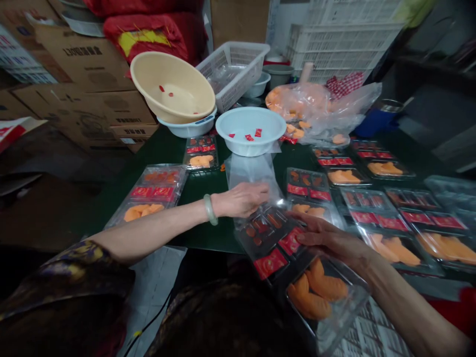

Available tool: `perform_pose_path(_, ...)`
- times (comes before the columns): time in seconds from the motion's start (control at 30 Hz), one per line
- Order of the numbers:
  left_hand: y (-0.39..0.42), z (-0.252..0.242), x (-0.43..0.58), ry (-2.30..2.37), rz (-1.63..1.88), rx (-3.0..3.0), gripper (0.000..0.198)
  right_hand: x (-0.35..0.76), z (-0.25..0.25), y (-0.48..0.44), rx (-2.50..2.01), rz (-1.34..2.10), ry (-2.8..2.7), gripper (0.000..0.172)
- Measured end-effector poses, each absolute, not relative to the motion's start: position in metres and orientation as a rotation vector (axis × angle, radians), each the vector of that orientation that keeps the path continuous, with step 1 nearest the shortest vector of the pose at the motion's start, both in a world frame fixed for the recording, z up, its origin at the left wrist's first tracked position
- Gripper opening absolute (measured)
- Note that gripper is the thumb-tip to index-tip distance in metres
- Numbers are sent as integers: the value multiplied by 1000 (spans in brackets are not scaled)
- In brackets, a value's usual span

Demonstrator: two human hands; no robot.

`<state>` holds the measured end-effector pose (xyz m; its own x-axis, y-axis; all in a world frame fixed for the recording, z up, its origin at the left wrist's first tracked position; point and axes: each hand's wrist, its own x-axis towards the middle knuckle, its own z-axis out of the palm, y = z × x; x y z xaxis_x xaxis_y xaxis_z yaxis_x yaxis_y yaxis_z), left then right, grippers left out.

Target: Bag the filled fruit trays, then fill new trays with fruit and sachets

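My right hand (323, 233) grips a clear-lidded black compartment tray (277, 277), tilted and held over the table's near edge. Inside are orange pieces (316, 290), two red packets (270, 263) and small reddish-brown bits. My left hand (247, 198), with a pale green bangle on its wrist, is closed at the tray's far end, pinching a clear plastic bag (253, 171). Its fingertips are blurred, and how far the bag goes round the tray is hard to make out. Beyond the bag stands a light blue basin (249, 124) with several red packets inside.
Similar filled trays lie at left (148, 193) and right (390, 228) on the dark green table (201, 233). A cream basin (174, 89), a white basket (234, 64) and a bag of orange pieces (308, 101) stand behind. Cardboard boxes (85, 104) are stacked at left.
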<state>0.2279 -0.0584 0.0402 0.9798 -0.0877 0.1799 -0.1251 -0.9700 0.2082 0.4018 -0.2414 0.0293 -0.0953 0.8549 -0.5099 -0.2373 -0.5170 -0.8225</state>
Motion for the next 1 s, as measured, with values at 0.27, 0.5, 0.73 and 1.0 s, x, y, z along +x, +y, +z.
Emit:
perform_pose_path(0.27, -61, 42, 238, -227, 150, 2748, 19, 382, 50, -247, -1501, 1615, -683, 98)
perform_pose_path(0.5, -65, 51, 243, -259, -36, 2710, 19, 376, 39, -244, -1451, 1563, -658, 92)
perform_pose_path(0.73, -83, 42, 211, 335, 240, 3033, 17, 374, 27, -248, -1375, 1567, -656, 78)
perform_pose_path(1.0, -67, 5, 179, 902, 214, 2246, 27, 369, 8, -249, -1306, 1451, -589, 71)
